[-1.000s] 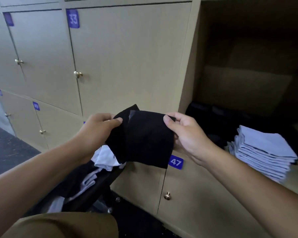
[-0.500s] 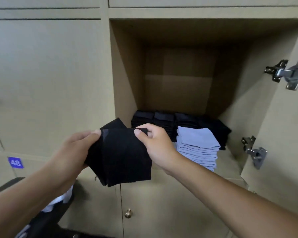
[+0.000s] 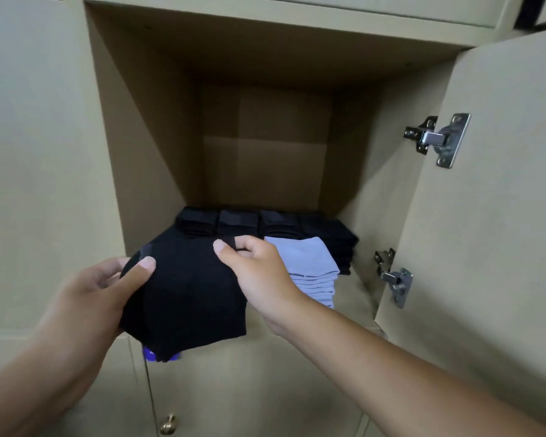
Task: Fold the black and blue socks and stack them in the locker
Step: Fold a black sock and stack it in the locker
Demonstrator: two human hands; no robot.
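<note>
My left hand point(image 3: 108, 298) sits at about eight o'clock in my view, its grip closed on the left edge of the folded black sock point(image 3: 186, 298), thumb pressed flat on top and fingers curled underneath. The sock hangs between my two hands in front of the open locker point(image 3: 158, 152), its lower edge drooping past the locker's front lip and covering part of a purple label point(image 3: 148, 354) on the door below. Further down, near six o'clock, a brass knob point(image 3: 168, 424) shows on that lower door. My right hand point(image 3: 259, 275), close to the centre, pinches the sock's upper right corner, thumb on top and fingers bent round behind the cloth. Deep in the locker, at about twelve o'clock from my right hand, a row of black sock stacks point(image 3: 249, 222) lines the back of the floor. Just right of my right hand, touching the front of that row, stands a stack of folded blue socks point(image 3: 306, 263), tidy and square. At three o'clock the locker door point(image 3: 492, 247) stands swung open, with an upper hinge point(image 3: 438, 140) and a lower hinge point(image 3: 394, 282) fixed along its inner edge.
</note>
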